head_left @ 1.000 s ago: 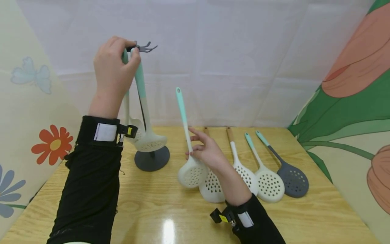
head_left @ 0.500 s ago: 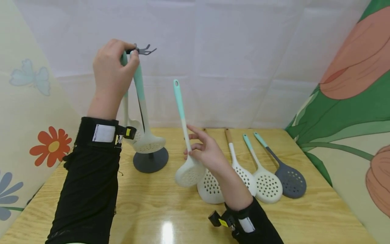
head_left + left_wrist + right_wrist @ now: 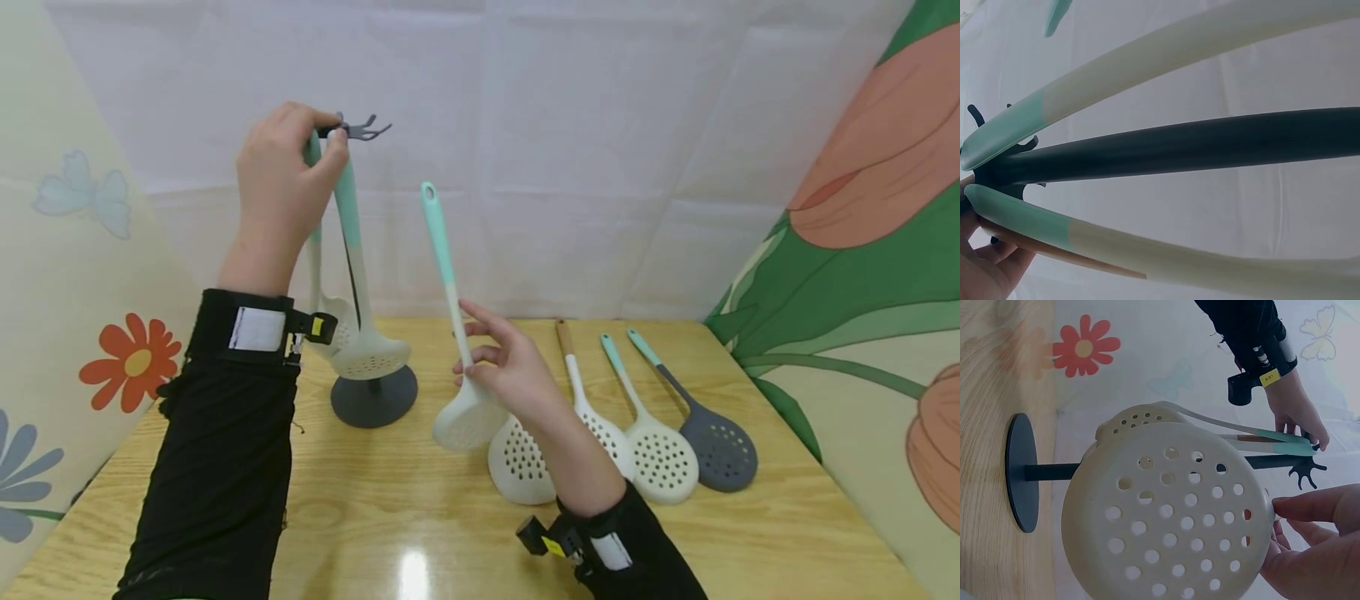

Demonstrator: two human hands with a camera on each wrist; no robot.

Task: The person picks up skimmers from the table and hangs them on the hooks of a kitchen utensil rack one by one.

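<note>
Now the skimmer is lifting toward the stand

Held in the right hand [image 3: 510,375] by its neck, the skimmer [image 3: 450,325] rises higher than a second ago, clear of the worktop [image 3: 375,517]. Left hand [image 3: 281,179] still pinches a hung handle [image 3: 347,200] at the stand [image 3: 360,129] hooks, up-left of the right grip.

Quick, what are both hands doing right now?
Left hand: pinches the mint handle of a skimmer hanging on the rack.
Right hand: holds a cream skimmer by its handle.

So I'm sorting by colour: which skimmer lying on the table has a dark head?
The grey skimmer at the far right of the row; the other three lying there have white heads.
</note>
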